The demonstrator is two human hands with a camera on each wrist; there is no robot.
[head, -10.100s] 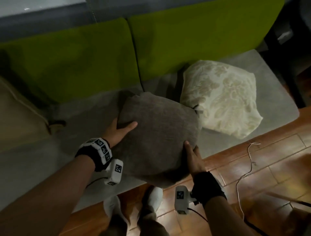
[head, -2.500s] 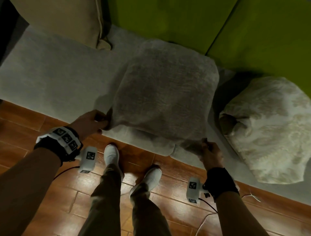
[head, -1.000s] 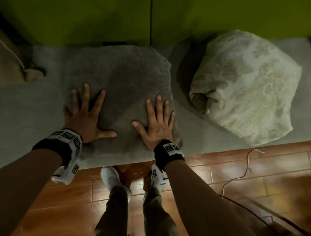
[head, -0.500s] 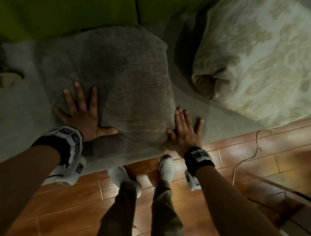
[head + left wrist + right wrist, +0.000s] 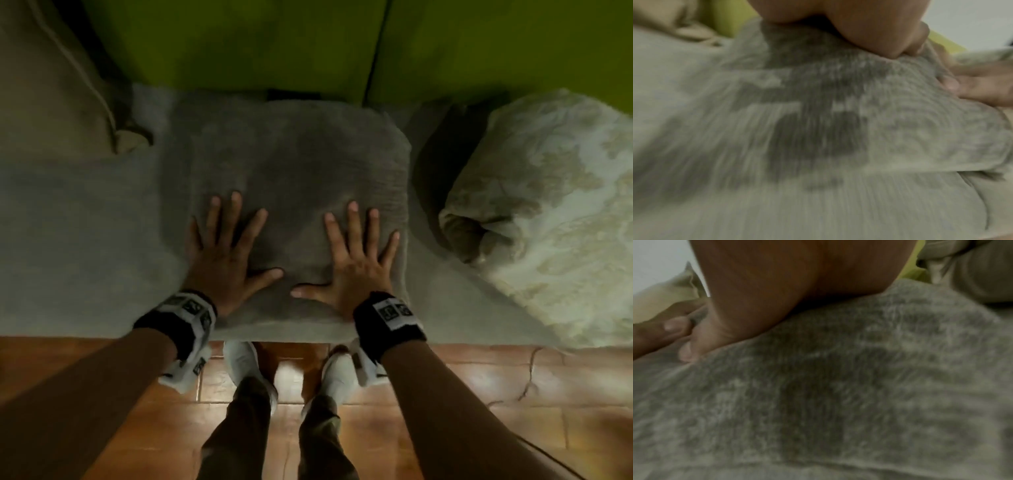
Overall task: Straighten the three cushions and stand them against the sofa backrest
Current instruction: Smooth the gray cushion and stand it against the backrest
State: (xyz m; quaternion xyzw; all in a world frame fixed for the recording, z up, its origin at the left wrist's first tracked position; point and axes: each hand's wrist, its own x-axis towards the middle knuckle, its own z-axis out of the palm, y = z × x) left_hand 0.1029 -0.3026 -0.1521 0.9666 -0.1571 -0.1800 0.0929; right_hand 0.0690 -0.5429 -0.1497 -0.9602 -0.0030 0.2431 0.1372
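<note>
A grey cushion (image 5: 291, 164) lies flat on the grey sofa seat (image 5: 78, 240), its far edge near the green backrest (image 5: 239, 44). My left hand (image 5: 226, 250) and right hand (image 5: 356, 257) press on its near half, palms down with fingers spread. A cream patterned cushion (image 5: 555, 212) lies crumpled on the seat to the right. A tan cushion (image 5: 44, 78) leans at the far left. Both wrist views are blurred; they show the grey cushion (image 5: 818, 129) (image 5: 828, 394) close up under each palm.
The seat's front edge runs just behind my wrists, with brown wood floor (image 5: 85, 411) below it. My two white shoes (image 5: 246, 366) stand against the sofa front. A thin white cable (image 5: 531, 373) lies on the floor at the right.
My right hand has moved from the cushion's right side back onto its top. The left hand shifted a little right. The grey cushion now lies square to the backrest.
</note>
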